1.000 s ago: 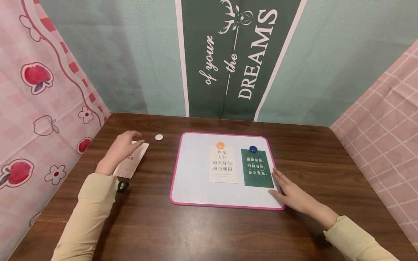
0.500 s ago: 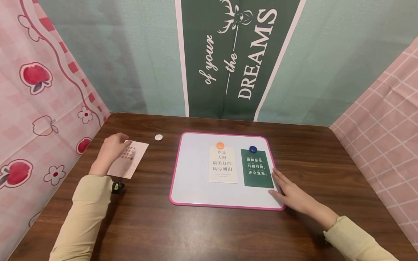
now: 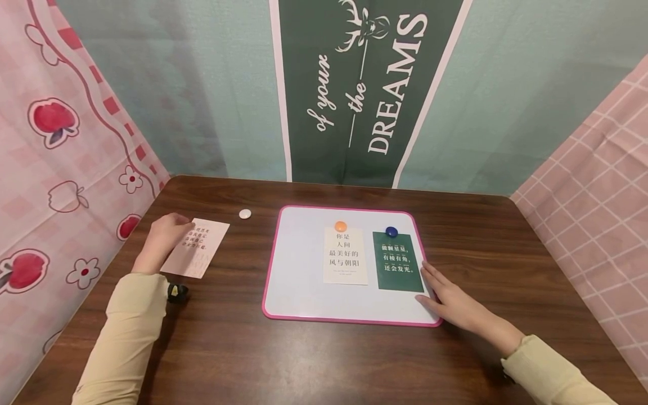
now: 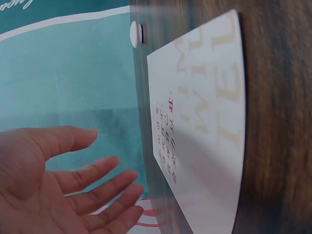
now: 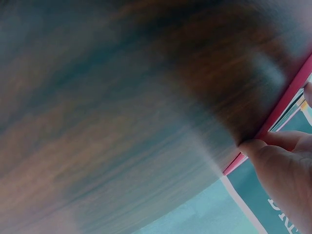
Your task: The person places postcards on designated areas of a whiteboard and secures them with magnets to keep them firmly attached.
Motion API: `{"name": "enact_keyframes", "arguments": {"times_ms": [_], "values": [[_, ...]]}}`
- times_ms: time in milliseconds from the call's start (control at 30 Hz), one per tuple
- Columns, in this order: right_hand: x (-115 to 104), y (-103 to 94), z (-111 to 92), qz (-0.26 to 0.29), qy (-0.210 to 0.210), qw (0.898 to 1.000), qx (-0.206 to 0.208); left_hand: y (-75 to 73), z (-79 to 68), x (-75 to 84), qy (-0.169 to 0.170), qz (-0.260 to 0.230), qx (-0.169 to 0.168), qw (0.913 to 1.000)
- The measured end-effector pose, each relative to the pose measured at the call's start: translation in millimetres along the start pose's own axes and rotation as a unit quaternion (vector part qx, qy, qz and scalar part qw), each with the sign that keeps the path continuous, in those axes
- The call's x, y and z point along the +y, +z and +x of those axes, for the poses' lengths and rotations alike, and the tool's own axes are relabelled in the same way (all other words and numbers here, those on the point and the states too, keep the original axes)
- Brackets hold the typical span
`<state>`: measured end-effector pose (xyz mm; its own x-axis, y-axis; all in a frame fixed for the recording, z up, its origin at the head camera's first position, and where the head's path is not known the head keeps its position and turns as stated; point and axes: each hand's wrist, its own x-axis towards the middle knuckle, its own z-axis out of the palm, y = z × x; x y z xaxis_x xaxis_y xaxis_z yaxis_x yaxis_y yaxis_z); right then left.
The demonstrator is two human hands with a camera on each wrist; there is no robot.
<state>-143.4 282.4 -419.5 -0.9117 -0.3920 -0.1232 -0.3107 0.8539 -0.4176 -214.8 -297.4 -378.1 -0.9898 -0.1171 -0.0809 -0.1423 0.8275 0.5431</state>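
My left hand [image 3: 164,239] hovers at the upper left side of a pale pink card [image 3: 202,256] on the table. In the left wrist view its fingers [image 4: 105,187] are loosely spread and hold nothing, apart from the card. To the right, my right hand [image 3: 458,301] rests with straight fingers against the right edge of a pink-rimmed whiteboard [image 3: 298,281]; the right wrist view shows its thumb at the pink rim [image 5: 287,95]. On the board lie a cream card [image 3: 346,270] topped by an orange round magnet [image 3: 341,226] and a green card [image 3: 399,275] topped by a blue magnet [image 3: 391,231].
A white round magnet [image 3: 245,214] lies on the wooden table [image 3: 314,365], between the pink card and the whiteboard. Fabric hangings stand around the table: a teal one [image 3: 223,101] behind, a pink fruit-print one [image 3: 66,163] at left and a pink checked one [image 3: 602,185] at right.
My left hand has moved left, from over the pink card to its upper left side, uncovering more of its print. The right hand has stayed on the whiteboard's edge.
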Motion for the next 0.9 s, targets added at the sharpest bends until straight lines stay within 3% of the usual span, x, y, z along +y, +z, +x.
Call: {"name": "enact_keyframes", "arguments": {"times_ms": [367, 633, 900], "values": [[0.5, -0.3, 0.7, -0.005, 0.0, 1.0, -0.002, -0.3, -0.3, -8.4, -0.069, -0.003, -0.051, 0.9963], [1.4, -0.1, 0.4, -0.003, -0.002, 1.0, -0.002, -1.1, 0.0, -9.4, -0.094, 0.002, -0.07, 0.9932], [2.4, 0.1, 0.6, -0.005, -0.002, 1.0, -0.003, -1.3, 2.0, -4.4, -0.094, 0.078, -0.103, 0.9871]]}}
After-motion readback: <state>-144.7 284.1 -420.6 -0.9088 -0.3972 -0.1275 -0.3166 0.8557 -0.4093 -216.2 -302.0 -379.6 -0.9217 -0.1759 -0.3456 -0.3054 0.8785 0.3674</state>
